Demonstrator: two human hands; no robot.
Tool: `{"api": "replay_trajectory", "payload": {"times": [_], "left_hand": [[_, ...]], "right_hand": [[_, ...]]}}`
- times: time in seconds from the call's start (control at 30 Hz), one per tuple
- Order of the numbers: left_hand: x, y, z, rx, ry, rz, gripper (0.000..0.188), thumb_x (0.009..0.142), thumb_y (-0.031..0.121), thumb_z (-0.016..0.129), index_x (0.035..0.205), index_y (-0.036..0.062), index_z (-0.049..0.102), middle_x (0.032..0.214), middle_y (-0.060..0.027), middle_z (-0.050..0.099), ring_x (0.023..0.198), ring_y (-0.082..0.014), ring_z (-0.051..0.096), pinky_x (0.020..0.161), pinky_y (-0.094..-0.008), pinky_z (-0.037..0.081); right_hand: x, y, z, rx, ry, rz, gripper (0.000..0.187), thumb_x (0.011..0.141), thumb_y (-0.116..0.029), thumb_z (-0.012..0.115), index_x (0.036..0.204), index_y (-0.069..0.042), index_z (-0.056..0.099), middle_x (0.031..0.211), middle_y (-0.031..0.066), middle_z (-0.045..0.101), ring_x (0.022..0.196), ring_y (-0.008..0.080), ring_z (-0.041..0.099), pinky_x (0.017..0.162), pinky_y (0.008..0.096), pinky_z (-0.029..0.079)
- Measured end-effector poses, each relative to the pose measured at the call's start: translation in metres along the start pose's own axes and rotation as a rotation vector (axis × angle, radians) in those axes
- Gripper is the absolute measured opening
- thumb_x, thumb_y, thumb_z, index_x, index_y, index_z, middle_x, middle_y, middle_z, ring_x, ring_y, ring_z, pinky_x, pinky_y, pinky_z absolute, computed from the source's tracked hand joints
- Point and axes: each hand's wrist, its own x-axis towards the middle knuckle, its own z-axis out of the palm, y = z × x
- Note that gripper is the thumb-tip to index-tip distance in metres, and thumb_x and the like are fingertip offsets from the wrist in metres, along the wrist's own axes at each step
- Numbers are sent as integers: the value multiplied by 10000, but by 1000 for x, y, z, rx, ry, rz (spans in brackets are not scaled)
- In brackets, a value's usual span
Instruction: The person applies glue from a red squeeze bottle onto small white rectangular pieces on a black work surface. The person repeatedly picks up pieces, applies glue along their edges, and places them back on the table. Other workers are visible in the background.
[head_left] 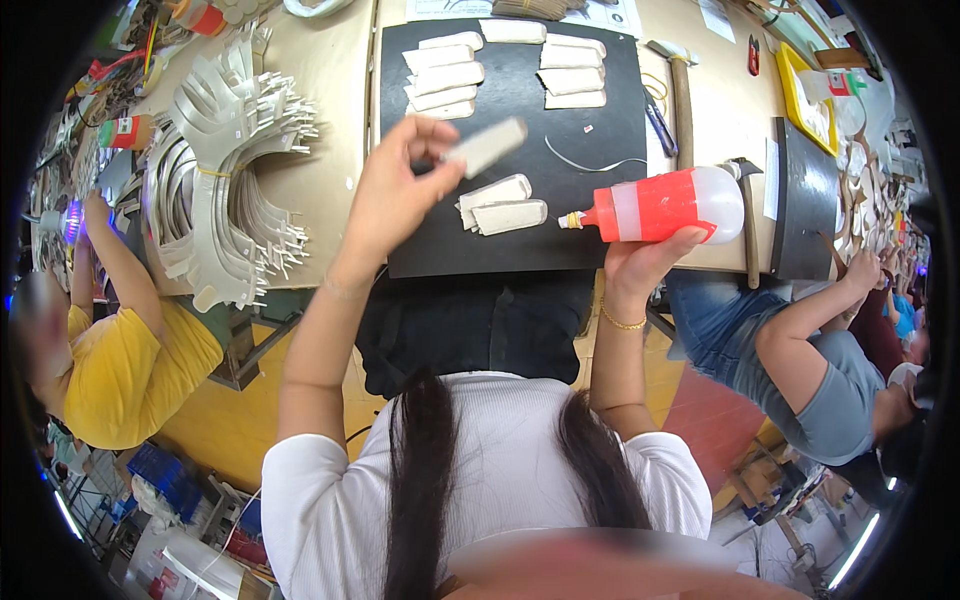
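Note:
My left hand (415, 180) pinches one end of a small cream strip-shaped piece (488, 148), slightly blurred, above the black mat (430, 250). In my right hand (650, 262) lies a squeeze bottle (660, 207), translucent white with a red band and red cap, tipped on its side with its nozzle toward the left. Between the hands, two more cream pieces (508, 216) overlap on the mat. Farther back, cream pieces sit in a left column (446, 76), a right column (573, 76) and one (513, 32) at the top.
A big bundle of pale curved cut parts (215, 170) lies left. Right of the mat are a hammer (683, 105), a second hammer (750, 220), a cutter knife (660, 128) and a yellow tray (783, 75). A thin strip (590, 168) curls on the mat. Co-workers sit on both sides.

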Motion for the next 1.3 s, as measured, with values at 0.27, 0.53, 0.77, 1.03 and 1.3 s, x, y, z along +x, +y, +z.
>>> {"api": "replay_trajectory", "payload": {"times": [0.27, 0.53, 0.77, 1.03, 1.3], "left_hand": [[134, 15, -14, 287, -241, 185, 256, 858, 160, 700, 1087, 45, 688, 850, -15, 673, 788, -68, 598, 733, -201, 461], [167, 5, -8, 761, -111, 328, 322, 786, 233, 726, 1090, 127, 714, 889, -22, 618, 669, -116, 500, 679, -270, 475], [158, -5, -4, 908, 6, 423, 204, 789, 290, 688, 903, 120, 693, 951, -98, 598, 959, -279, 580, 832, -432, 430], [143, 14, 7, 1025, 44, 439, 214, 739, 335, 712, 797, 130, 730, 974, -72, 602, 1026, -272, 534, 880, -443, 325], [120, 27, 8, 824, 121, 615, 340, 795, 224, 714, 1056, 53, 577, 975, -98, 626, 954, -268, 587, 856, -388, 381]], "right_hand": [[-3, -3, -10, 63, 0, 48, 819, 830, -683, 608, 1287, -24, 442, 1164, 81, 565, 1088, 202, 582, 943, 379, 501], [0, -4, -9, 57, 11, 41, 790, 833, -669, 617, 1248, -14, 463, 1139, 80, 572, 1053, 192, 593, 926, 368, 506], [-2, 6, -13, 56, -12, 99, 809, 837, -678, 592, 1314, -47, 422, 1194, 66, 554, 1111, 200, 571, 958, 387, 493], [1, 4, -12, 80, -89, 57, 788, 854, -633, 616, 1316, -26, 419, 1181, 58, 548, 1093, 166, 566, 957, 358, 487], [6, 2, -4, 107, -59, 44, 798, 850, -636, 616, 1323, -24, 417, 1202, 81, 560, 1104, 195, 580, 959, 385, 494]]}}
